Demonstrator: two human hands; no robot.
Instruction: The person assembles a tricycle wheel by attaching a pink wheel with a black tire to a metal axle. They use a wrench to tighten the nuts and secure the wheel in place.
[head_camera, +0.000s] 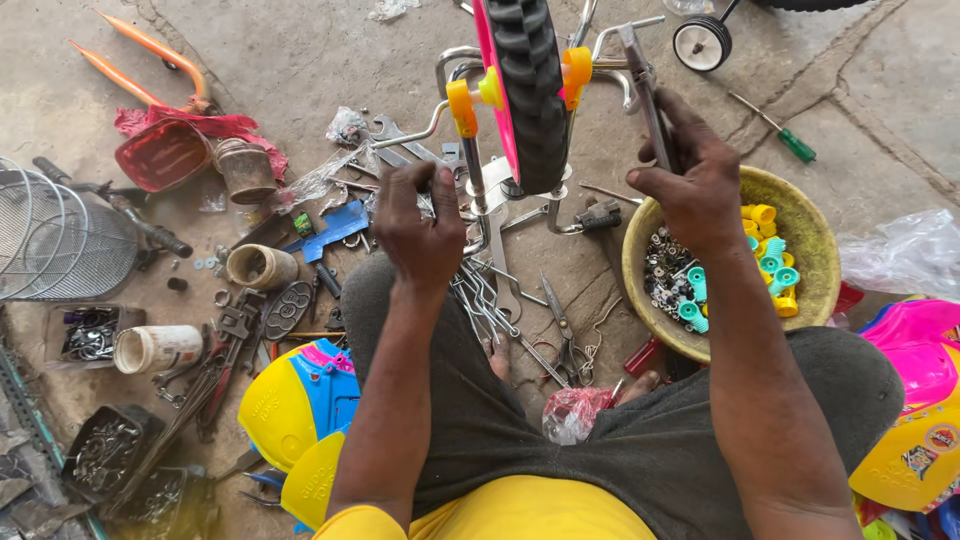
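A small black knobbly-tyred wheel with pink rim (528, 90) stands upright between shiny chrome frame tubes (640, 85) above the concrete floor.

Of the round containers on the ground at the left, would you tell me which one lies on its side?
The white cup at far left lies on its side, mouth facing left. The rusty can and the tan pot stand upright with mouths up.

Both bare forearms reach forward and slightly apart from the seated body, the left hand (420, 225) curled with its back up and fingers bent under in a loose grip, while the right hand (690, 180), raised a little higher, closes in a fist.
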